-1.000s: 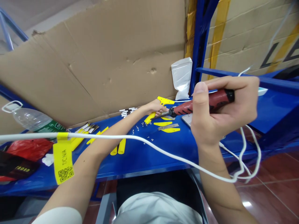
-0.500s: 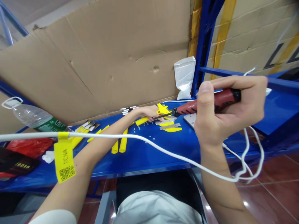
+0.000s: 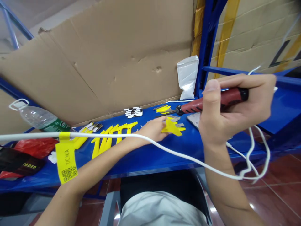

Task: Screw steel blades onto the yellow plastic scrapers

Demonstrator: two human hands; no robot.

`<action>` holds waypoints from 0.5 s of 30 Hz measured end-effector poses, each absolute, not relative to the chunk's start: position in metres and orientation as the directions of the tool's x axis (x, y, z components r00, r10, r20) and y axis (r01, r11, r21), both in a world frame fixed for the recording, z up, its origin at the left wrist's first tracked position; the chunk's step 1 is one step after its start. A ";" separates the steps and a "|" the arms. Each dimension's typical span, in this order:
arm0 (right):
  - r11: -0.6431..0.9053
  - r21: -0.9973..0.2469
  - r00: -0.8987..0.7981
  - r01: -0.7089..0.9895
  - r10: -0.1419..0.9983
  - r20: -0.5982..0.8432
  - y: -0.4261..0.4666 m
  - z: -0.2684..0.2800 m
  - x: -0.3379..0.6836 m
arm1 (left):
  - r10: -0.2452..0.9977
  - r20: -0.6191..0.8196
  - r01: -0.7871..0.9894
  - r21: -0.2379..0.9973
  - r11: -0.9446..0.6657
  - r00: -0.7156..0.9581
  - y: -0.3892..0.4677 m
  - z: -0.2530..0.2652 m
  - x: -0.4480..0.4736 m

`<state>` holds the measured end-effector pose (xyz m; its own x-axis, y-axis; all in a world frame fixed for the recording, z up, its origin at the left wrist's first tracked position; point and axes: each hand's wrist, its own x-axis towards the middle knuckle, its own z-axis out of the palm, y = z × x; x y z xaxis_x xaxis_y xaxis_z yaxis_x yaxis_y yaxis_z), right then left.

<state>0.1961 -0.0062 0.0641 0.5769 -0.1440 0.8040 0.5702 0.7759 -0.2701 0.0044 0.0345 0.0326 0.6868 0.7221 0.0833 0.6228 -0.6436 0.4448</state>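
Observation:
My left hand (image 3: 154, 129) is closed on a yellow plastic scraper (image 3: 172, 126) whose flared head points to the right; its handle is mostly hidden by the hand. In my right hand (image 3: 235, 108) is a screwdriver with a red and black handle (image 3: 194, 106), fingers wrapped round it. The thin shaft points left, just above the left hand, apart from the scraper head. Behind the scraper lie flat metal blades with yellow strips (image 3: 164, 108), and more lie partly hidden under it. Several yellow T-shaped scrapers (image 3: 108, 139) rest in a row beside my left forearm.
The blue shelf (image 3: 152, 157) also bears black-and-white packets (image 3: 134, 112), a phone (image 3: 194, 119), a plastic bottle (image 3: 39, 117), a red bag (image 3: 39, 147) and a white pouch (image 3: 187, 75). A white cable (image 3: 169, 153) with a yellow tag crosses in front. Cardboard (image 3: 131, 62) stands behind.
My left hand has come nearer and turned, bringing the scraper's head down and toward me, away from the screwdriver tip. The right hand with the screwdriver has barely shifted.

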 end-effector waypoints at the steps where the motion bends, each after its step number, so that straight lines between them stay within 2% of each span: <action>1: 0.776 -0.268 0.571 0.571 -0.140 0.809 -0.005 0.064 0.196 | 0.691 0.069 0.616 0.398 -0.680 0.719 0.030 0.028 0.007; 4: 0.775 -0.280 0.554 0.567 -0.108 0.825 -0.004 0.062 0.195 | 0.684 -0.005 0.662 0.256 -0.705 0.730 0.022 0.020 0.018; 8: 0.772 -0.260 0.553 0.580 -0.139 0.821 -0.004 0.062 0.196 | 0.738 -0.050 0.740 0.064 -0.670 0.673 0.022 0.015 0.033; 12: 0.769 -0.272 0.554 0.578 -0.125 0.823 -0.005 0.061 0.197 | 0.754 -0.029 0.754 0.053 -0.655 0.657 0.025 0.008 0.046; 15: 0.776 -0.242 0.551 0.583 -0.158 0.819 -0.003 0.061 0.198 | 0.763 -0.014 0.762 0.059 -0.645 0.647 0.029 0.008 0.051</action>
<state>0.1978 -0.0030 0.0609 0.5510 -0.1583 0.8193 0.5828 0.7758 -0.2420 0.0508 0.0286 0.0078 0.6468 0.7625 -0.0142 0.7618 -0.6451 0.0587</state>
